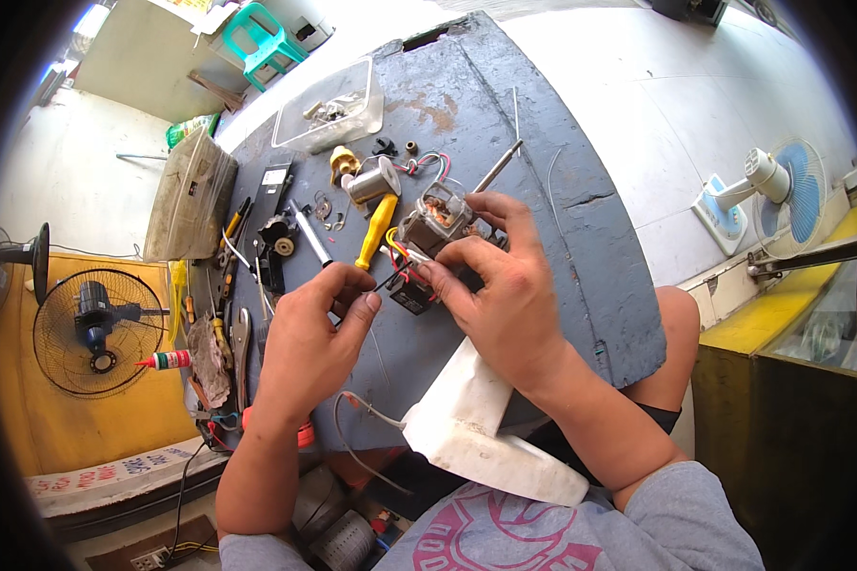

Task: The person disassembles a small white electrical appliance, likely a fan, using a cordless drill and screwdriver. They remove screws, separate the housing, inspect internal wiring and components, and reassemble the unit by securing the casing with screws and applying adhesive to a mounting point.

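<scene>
I see the right hand gripping an electric fan motor, well in from the right edge of the gray worktable; the left hand pinches a black wire.

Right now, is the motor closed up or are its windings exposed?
Exposed, on the visible side: the motor shows copper-coloured windings through its frame. Far side: cannot tell.
</scene>
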Demonstrator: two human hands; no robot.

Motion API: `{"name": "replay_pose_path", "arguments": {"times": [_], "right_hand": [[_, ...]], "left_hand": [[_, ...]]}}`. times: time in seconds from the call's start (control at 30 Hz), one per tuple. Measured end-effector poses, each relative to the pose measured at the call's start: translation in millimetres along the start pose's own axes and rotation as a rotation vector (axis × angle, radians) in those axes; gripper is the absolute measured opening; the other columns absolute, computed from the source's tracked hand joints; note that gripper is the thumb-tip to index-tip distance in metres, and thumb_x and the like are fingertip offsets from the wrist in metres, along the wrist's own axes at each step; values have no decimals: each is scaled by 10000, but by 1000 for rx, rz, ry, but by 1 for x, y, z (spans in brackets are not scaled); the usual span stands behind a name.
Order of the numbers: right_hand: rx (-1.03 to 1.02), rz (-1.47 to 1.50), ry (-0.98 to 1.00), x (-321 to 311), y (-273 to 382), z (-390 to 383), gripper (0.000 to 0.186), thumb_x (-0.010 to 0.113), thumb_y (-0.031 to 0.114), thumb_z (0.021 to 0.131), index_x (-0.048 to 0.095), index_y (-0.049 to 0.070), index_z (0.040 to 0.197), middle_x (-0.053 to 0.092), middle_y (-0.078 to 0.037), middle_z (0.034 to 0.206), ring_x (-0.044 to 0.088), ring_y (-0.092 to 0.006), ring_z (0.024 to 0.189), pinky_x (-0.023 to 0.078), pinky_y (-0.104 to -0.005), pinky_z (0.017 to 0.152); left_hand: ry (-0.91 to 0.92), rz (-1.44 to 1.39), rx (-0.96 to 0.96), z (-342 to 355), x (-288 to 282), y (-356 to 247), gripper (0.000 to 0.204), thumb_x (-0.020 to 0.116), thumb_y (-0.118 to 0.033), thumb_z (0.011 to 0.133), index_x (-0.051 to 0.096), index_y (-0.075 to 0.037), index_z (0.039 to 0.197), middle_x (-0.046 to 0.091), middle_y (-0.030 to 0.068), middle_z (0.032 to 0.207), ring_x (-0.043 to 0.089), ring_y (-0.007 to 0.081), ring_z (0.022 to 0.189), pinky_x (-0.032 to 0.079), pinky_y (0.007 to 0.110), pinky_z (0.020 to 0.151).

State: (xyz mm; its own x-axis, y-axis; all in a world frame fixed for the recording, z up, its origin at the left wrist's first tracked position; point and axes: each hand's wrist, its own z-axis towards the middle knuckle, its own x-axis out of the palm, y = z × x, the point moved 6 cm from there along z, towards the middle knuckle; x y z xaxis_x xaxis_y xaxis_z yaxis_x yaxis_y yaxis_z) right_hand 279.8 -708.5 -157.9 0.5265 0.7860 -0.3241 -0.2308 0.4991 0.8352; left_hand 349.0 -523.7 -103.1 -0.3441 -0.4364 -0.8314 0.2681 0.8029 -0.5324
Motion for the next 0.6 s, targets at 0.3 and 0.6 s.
{"name": "replay_pose_path", "arguments": {"times": [0.3,0.6], "right_hand": [[-42,-64,13,1,7,2,248,879,133,886,713,53,1053,550,-212,1402,667,-419,1221,575,-497,996],[6,-82,18,0,5,3,423,880,93,872,619,1,1192,535,-224,1375,681,-393,1169,586,-459,977]], "left_hand": [[-131,88,282,18,-1,-7,178,803,-200,938,795,-33,1001,756,152,929,705,350,907,541,459,829],[-57,172,386,27,-1,-16,205,832,-168,915,771,-39,1062,776,119,1018,724,309,969,555,423,889]]}}
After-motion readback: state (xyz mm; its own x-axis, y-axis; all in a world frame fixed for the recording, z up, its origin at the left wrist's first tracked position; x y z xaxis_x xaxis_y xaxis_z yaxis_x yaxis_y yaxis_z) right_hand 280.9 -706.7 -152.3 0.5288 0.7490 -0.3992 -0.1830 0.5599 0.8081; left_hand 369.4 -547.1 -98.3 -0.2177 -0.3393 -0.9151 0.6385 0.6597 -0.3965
